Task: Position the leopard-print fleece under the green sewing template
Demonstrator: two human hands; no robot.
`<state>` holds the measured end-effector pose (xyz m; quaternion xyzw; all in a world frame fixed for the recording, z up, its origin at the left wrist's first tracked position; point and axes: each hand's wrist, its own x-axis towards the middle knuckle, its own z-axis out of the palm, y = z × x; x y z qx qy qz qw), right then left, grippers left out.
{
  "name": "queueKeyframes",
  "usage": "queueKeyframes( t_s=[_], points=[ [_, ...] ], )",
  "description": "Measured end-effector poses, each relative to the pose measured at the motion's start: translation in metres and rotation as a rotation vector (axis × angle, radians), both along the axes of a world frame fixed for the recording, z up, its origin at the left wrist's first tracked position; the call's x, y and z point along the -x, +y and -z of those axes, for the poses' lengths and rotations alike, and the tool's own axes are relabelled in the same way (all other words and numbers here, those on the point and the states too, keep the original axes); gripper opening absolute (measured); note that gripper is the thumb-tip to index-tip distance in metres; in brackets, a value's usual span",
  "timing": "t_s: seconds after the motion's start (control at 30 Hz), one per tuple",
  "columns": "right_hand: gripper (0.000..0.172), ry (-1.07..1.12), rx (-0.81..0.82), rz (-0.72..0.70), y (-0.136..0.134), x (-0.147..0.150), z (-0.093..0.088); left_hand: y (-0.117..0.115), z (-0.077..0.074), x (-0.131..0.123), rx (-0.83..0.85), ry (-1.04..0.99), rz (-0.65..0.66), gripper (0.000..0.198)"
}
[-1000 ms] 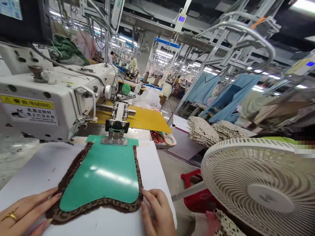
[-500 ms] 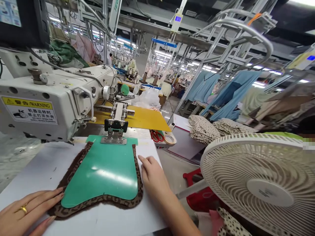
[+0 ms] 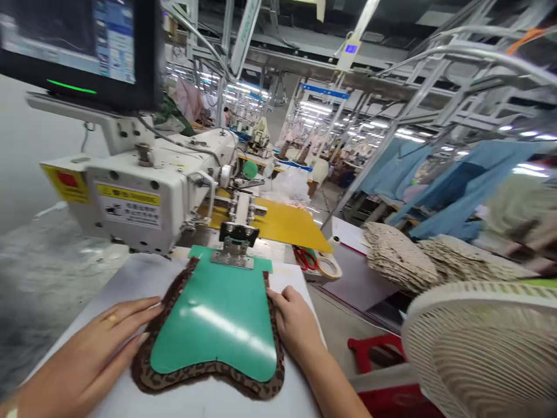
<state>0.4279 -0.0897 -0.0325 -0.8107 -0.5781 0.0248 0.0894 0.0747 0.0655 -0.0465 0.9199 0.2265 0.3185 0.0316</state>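
A smooth green template plate (image 3: pixel 213 325) lies flat over a brown leopard-print fabric piece (image 3: pixel 200 374), whose furry edge shows along both sides and the bottom. My left hand (image 3: pixel 115 331), a ring on one finger, is stretched out flat with its fingertips on the fabric's left edge. On the other side, my right hand (image 3: pixel 296 316) touches the upper right edge of the fabric, its index finger extended and the other fingers curled. At the top, a metal clamp (image 3: pixel 235 249) of the sewing machine (image 3: pixel 130 203) sits on the plate. A white work surface (image 3: pixel 108 284) lies underneath.
A monitor (image 3: pixel 78 52) stands above the machine at left. Red-handled scissors (image 3: pixel 304 258) and a tape roll (image 3: pixel 329 267) lie beyond the right edge. A large fan (image 3: pixel 483 348) and red stool (image 3: pixel 374 345) stand at right, with spotted fabric stacks (image 3: pixel 400 252) behind.
My left hand has moved up along the fabric's left edge. My right hand has come in to touch the right edge. The camera view has turned left.
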Motion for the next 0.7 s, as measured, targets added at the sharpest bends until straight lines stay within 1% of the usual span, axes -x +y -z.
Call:
queueKeyframes(
  t_s=[0.03, 0.07, 0.17, 0.23, 0.27, 0.3, 0.37, 0.43, 0.5, 0.6, 0.7],
  points=[
    [0.050, -0.023, 0.019, -0.001, 0.001, 0.000, 0.001, 0.003, -0.004, -0.008, -0.001, 0.026, 0.020, 0.044],
    [0.050, -0.050, 0.027, -0.005, 0.001, 0.000, 0.003, 0.007, -0.005, -0.015, -0.017, 0.063, 0.033, 0.045],
    [0.046, -0.142, -0.038, -0.040, 0.002, -0.003, 0.012, 0.018, 0.004, -0.028, -0.117, 0.204, 0.016, 0.045],
    [0.045, -0.185, -0.122, -0.061, 0.002, -0.005, 0.019, 0.020, 0.010, -0.028, -0.150, 0.273, -0.023, 0.044],
    [0.044, -0.185, -0.160, -0.064, 0.001, -0.007, 0.021, 0.020, 0.010, -0.028, -0.146, 0.292, -0.035, 0.043],
    [0.043, -0.167, -0.193, -0.062, 0.000, -0.008, 0.023, 0.019, 0.008, -0.028, -0.133, 0.305, -0.039, 0.041],
    [0.043, -0.090, -0.251, -0.060, -0.001, -0.010, 0.026, 0.018, 0.000, -0.032, -0.110, 0.305, -0.033, 0.038],
    [0.045, -0.008, -0.285, -0.062, -0.002, -0.011, 0.026, 0.019, -0.011, -0.042, -0.094, 0.291, -0.015, 0.038],
    [0.046, 0.027, -0.278, -0.060, -0.002, -0.011, 0.026, 0.025, -0.019, -0.057, -0.064, 0.297, 0.000, 0.043],
    [0.046, 0.028, -0.227, -0.039, 0.000, -0.010, 0.024, 0.037, -0.026, -0.080, 0.041, 0.420, -0.035, 0.050],
    [0.044, 0.061, -0.228, -0.008, 0.002, -0.005, 0.015, 0.042, -0.032, -0.088, 0.111, 0.537, -0.082, 0.049]
  ],
)
